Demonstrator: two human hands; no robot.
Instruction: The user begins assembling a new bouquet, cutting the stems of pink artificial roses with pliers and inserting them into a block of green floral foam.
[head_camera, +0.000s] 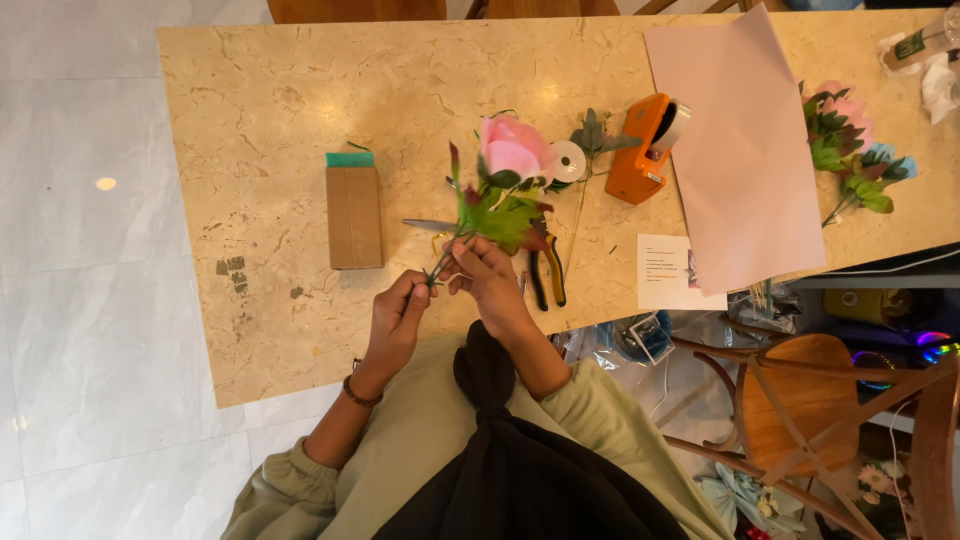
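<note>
My left hand (400, 312) pinches the lower end of a thin green stem. My right hand (487, 272) grips the same stem higher up, just under the leaves. The stem carries a pink artificial rose (512, 150) with green and dark red leaves (500, 212), held above a beige marble table (280, 90). Scissors (432, 226) lie on the table behind the stem, partly hidden by it. Black and yellow pliers (546, 272) lie right of my right hand.
A brown cardboard box (354, 216) with a green end lies to the left. An orange tape dispenser (645, 148), a white tape roll (569, 160), a pink paper sheet (740, 150), a white printed card (664, 272) and more artificial flowers (848, 150) lie right. A wooden chair (800, 400) stands at lower right.
</note>
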